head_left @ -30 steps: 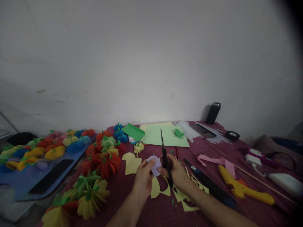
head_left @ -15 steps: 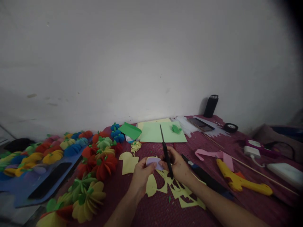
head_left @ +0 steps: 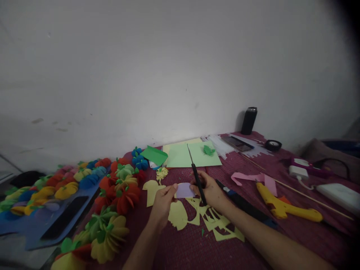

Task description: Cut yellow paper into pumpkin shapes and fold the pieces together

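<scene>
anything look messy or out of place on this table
Mostly offcuts: cut-up yellow scraps lie strewn near the right hand, and a crumpled-looking green piece sits on the otherwise flat light-green sheet. Nothing looks spilled.

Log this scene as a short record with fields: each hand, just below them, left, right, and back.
Left hand: pinching a flat purple paper-like piece at its left edge
Right hand: holding black-handled metal scissors, blades pointing away from the person
Below hands: cut pale yellow paper-like pieces on a dark red cloth
Left: multicoloured, fanned pumpkin-shaped ornaments
Right: yellow glue gun
Back: pale green rectangular sheet
</scene>
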The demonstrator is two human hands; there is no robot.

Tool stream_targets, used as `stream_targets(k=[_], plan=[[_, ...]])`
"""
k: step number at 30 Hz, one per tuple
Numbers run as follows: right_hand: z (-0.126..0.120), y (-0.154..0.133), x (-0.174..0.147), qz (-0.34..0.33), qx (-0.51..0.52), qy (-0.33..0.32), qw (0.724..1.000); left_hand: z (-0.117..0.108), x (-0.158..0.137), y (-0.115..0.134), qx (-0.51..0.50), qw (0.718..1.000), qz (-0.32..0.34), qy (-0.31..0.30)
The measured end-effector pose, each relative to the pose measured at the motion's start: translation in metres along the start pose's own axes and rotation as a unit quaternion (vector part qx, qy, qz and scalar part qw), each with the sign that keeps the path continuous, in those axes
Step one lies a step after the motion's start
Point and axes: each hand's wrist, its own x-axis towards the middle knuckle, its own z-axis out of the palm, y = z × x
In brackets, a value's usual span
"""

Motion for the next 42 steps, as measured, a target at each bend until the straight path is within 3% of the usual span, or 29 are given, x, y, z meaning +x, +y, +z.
stream_targets(k=[4,6,11,13,15,18,21,26,31,37,42], plan=[[-0.001,0.001,0.002,0.003,-0.008,0.015,1.0,-0.001,0.001,0.004,0.014,1.0,-0.005,-0.02],[-0.001,0.002,0.003,0.008,-0.01,0.015,1.0,-0.005,0.004,0.006,0.039,0.999,-0.01,0.001],[-0.005,0.007,0.008,0.004,-0.02,0.057,0.998,-0.042,0.016,0.014,0.107,0.982,0.027,0.151],[-0.008,0.009,0.01,0.004,-0.028,0.069,0.997,-0.059,0.019,0.016,0.155,0.947,0.099,0.264],[-0.01,0.012,0.011,0.005,-0.06,0.053,0.997,-0.068,0.021,0.017,0.204,0.931,0.112,0.281],[-0.01,0.015,0.008,0.0,-0.167,-0.002,0.986,-0.068,0.02,0.015,0.237,0.95,0.057,0.195],[-0.011,0.017,0.001,-0.002,-0.297,-0.069,0.952,-0.062,0.019,0.014,0.253,0.961,0.028,0.107],[-0.018,0.012,-0.005,-0.002,-0.492,-0.118,0.863,-0.059,0.019,0.013,0.294,0.952,0.042,0.081],[-0.03,0.004,0.0,0.013,-0.566,-0.149,0.811,-0.054,0.018,0.012,0.348,0.935,0.065,0.026],[-0.042,0.003,0.004,0.019,-0.577,-0.14,0.804,-0.033,0.013,0.002,0.395,0.914,0.084,-0.04],[-0.041,0.002,0.004,0.026,-0.576,-0.138,0.805,-0.014,0.01,-0.01,0.413,0.902,0.109,-0.058]])
